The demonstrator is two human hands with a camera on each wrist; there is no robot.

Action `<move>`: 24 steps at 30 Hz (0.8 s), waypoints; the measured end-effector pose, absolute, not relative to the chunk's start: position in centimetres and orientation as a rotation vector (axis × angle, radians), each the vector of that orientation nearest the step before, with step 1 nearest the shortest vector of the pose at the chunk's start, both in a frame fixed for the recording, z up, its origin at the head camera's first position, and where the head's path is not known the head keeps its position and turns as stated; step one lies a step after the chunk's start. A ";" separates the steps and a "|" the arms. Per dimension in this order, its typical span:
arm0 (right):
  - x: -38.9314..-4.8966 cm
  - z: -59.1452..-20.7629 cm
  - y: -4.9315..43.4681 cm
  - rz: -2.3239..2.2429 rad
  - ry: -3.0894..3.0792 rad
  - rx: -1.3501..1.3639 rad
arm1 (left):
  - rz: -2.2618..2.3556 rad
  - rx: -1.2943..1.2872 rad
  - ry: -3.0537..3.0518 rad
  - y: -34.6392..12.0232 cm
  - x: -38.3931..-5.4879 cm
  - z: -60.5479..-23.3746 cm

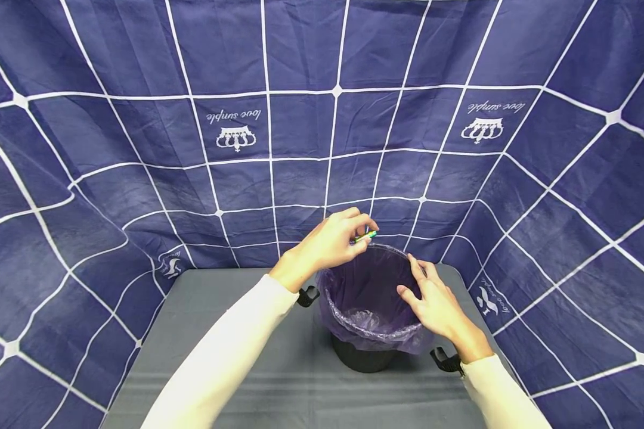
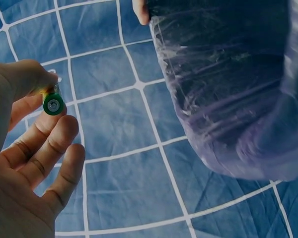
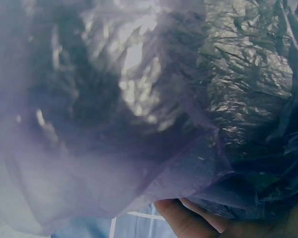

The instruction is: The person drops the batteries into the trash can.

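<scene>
Above the far left rim of a black trash bin [image 1: 362, 359], my left hand [image 1: 339, 238] pinches a small green battery [image 1: 365, 237] between thumb and fingers. The left wrist view shows the battery [image 2: 53, 105] end-on, its round metal end facing the camera. The other fingers of that hand are loosely bent below it. A thin purple plastic liner [image 1: 349, 325] covers the inside of the bin and folds over its rim. My right hand [image 1: 434, 301] rests at the bin's right rim, thumb spread apart from the fingers. Its fingertips [image 3: 181, 215] touch the liner in the right wrist view.
The bin stands on a grey surface [image 1: 236, 369]. Behind it and at both sides hangs a dark blue cloth [image 1: 300, 125] with white grid lines. Black straps [image 1: 308, 296] sit at both wrists. Crumpled liner shows at the bin's bottom.
</scene>
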State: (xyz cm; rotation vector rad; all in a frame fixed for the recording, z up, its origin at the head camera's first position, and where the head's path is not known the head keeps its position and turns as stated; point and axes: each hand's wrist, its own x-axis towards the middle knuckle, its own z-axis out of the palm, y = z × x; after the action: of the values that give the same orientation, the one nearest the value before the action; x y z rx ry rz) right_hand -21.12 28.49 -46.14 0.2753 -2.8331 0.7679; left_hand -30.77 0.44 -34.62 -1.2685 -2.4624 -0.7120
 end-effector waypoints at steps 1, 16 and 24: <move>-21.1 -46.1 28.5 0.767 -2.837 0.278 | -0.708 -1.273 -2.469 0.7 -30.8 -34.6; -20.9 -46.0 28.4 0.767 -2.865 0.274 | -0.589 -1.247 -2.523 1.4 -30.8 -34.8; -20.9 -46.2 28.4 0.755 -2.851 0.276 | -0.534 -1.213 -2.488 -0.3 -30.0 -35.4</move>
State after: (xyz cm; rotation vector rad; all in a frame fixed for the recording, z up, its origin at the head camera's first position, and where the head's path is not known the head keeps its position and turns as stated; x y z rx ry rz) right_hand -20.94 28.36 -46.17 0.2763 -2.8515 0.7552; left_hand -30.01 -0.28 -35.37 -1.2127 -2.4880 -0.5339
